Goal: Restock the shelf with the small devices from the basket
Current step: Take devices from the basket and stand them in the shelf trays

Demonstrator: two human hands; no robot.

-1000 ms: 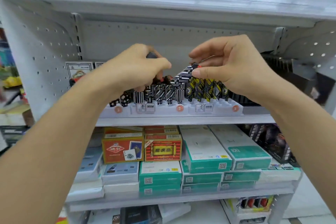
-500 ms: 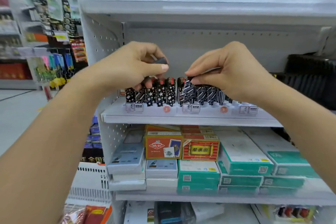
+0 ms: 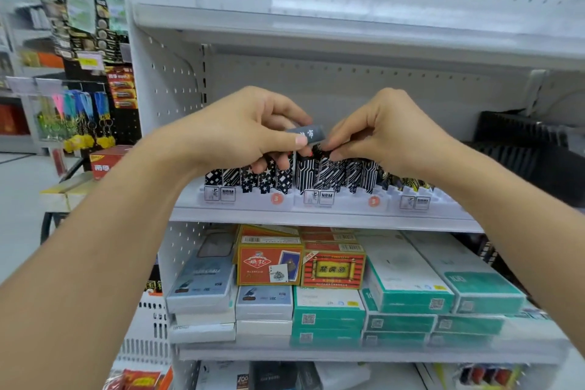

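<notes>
Shelf [image 3: 316,215], white, carries one display tray [image 3: 342,204] along its front edge; the tray holds a single row of patterned small devices [image 3: 329,172] standing upright, more than ten, exact count unclear behind your hands. Below them sit two red card boxes [image 3: 269,264] among stacked teal and grey boxes. One white basket [image 3: 145,326] shows at lower left. Your left hand [image 3: 247,133] grips one dark device [image 3: 311,133] between thumb and curled fingers, above the row. Your right hand [image 3: 383,133] pinches the top of one device standing in the row.
</notes>
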